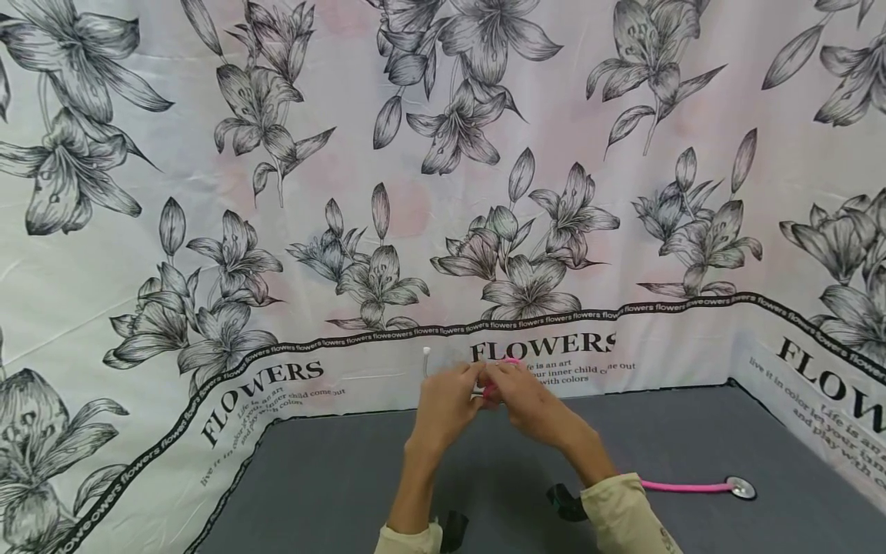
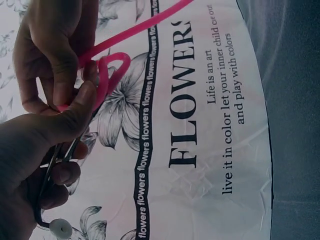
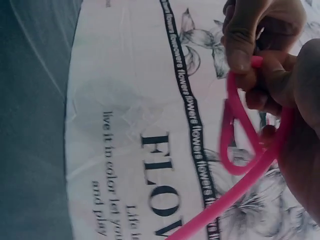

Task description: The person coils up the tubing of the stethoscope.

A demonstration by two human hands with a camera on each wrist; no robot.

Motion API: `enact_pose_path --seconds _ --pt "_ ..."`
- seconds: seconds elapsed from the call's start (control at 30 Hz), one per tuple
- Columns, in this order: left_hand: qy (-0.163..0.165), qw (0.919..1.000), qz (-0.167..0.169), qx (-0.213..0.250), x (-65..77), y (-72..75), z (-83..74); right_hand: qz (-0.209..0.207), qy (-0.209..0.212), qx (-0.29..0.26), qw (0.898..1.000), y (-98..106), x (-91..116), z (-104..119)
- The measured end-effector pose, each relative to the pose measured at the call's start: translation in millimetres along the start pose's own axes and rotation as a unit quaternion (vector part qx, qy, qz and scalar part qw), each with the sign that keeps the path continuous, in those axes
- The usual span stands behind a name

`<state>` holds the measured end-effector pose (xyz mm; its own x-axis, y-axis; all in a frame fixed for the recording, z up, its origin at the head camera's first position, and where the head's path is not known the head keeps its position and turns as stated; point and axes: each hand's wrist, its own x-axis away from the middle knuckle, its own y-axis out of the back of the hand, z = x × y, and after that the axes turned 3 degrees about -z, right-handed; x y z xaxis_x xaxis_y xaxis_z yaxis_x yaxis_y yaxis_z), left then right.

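A stethoscope with pink tubing (image 1: 685, 486) is held up between both hands above the far edge of the table. My left hand (image 1: 446, 404) grips its metal ear tubes, and a white ear tip (image 2: 61, 228) sticks out below the fingers in the left wrist view. My right hand (image 1: 536, 404) pinches the pink tubing close to the left fingertips. Beside the fingers the tubing bends into a narrow loop (image 3: 225, 145). The round metal chest piece (image 1: 741, 487) lies on the table to the right. Fingers partly hide where tubing and metal meet.
The grey table top (image 1: 325, 477) spreads under the arms. Behind it and at both sides hangs a white flower-print cloth (image 1: 408, 192) with a black lettered band. Dark pieces (image 1: 566, 502) show near both wrists.
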<state>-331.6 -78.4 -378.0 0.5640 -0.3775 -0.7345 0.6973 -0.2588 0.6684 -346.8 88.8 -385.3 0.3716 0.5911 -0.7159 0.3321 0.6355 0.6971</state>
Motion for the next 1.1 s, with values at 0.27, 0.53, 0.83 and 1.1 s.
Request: enact_pose_path --seconds 0.27,0.53,0.83,1.1 --pt "-0.011 0.9997 -0.007 0.02 0.0 -1.1 -2.5 -0.056 0.042 -0.062 0.996 -1.4 -0.8 -7.5" --pt "0.0 0.9992 0.006 0.04 0.8 -0.2 -2.8 -0.08 0.046 -0.072 0.993 -2.1 -2.8 -10.0" --pt "-0.006 0.9983 0.038 0.044 0.3 -2.9 -5.8 -0.043 0.009 -0.125 0.991 9.2 -0.4 -9.5" --pt "-0.015 0.9958 0.067 0.06 0.6 -2.1 -4.5 -0.067 0.017 -0.121 0.99 27.1 3.4 -19.5"
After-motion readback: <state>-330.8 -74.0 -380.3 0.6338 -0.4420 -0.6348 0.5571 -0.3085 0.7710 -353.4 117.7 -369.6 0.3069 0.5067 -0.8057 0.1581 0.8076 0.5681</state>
